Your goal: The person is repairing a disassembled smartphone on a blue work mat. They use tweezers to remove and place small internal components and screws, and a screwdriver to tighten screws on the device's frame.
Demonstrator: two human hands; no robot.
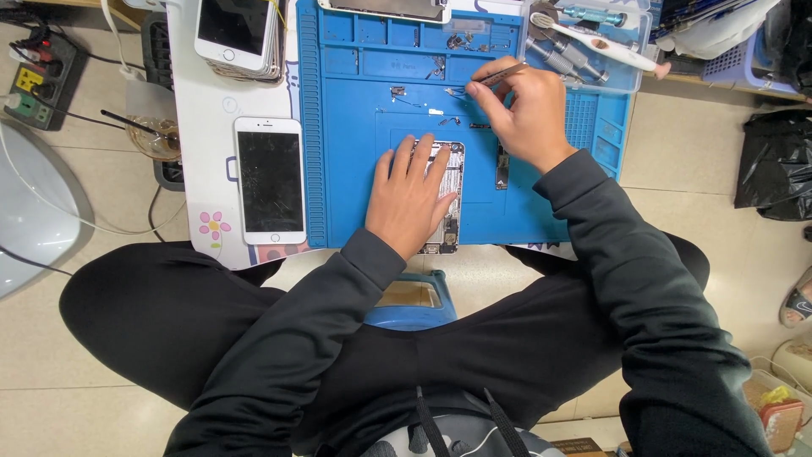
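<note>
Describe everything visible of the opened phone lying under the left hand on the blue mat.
The opened phone lies flat on the blue mat, near its front edge, long side running away from the person. Its screen is off, so the inside shows: a pale metal shell, dark components and small boards at the near end. The left hand rests palm-down over most of it, fingers spread, hiding its left part. The right hand, holding tweezers, works beyond it, without touching it.

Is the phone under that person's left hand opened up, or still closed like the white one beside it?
Opened up. The phone under the left hand shows bare metal parts and circuitry where a screen would be, while the white phone keeps its dark glass front.
</note>
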